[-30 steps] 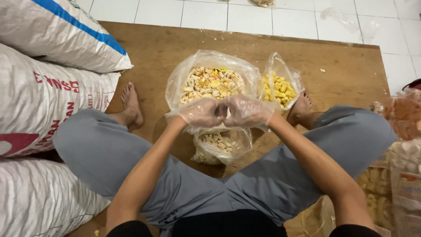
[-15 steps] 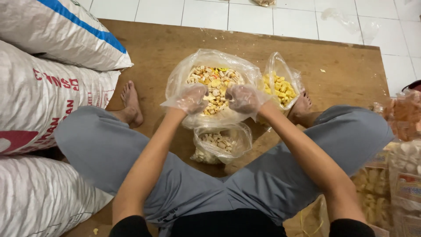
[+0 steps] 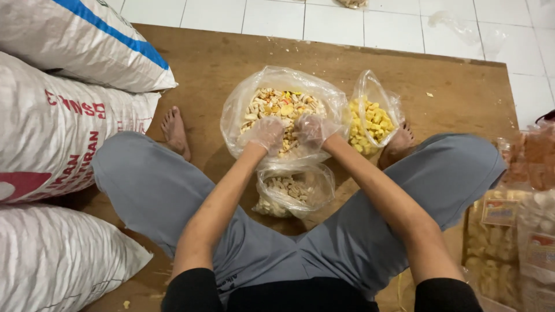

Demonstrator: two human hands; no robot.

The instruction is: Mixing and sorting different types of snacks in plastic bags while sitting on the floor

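Person sits cross-legged on a wooden board (image 3: 451,92). Both hands wear thin clear gloves and are sunk into the big bag (image 3: 283,115) of mixed snack pieces. Left hand (image 3: 265,134) is half-curled in the pieces; right hand (image 3: 315,130) likewise, just beside it. Whether either has hold of any pieces I cannot tell, since the fingers are partly buried. A bag of yellow pieces (image 3: 373,118) touches the big bag's right side. A small bag (image 3: 292,190) lies just below it. White sacks (image 3: 63,115) are stacked well left of it.
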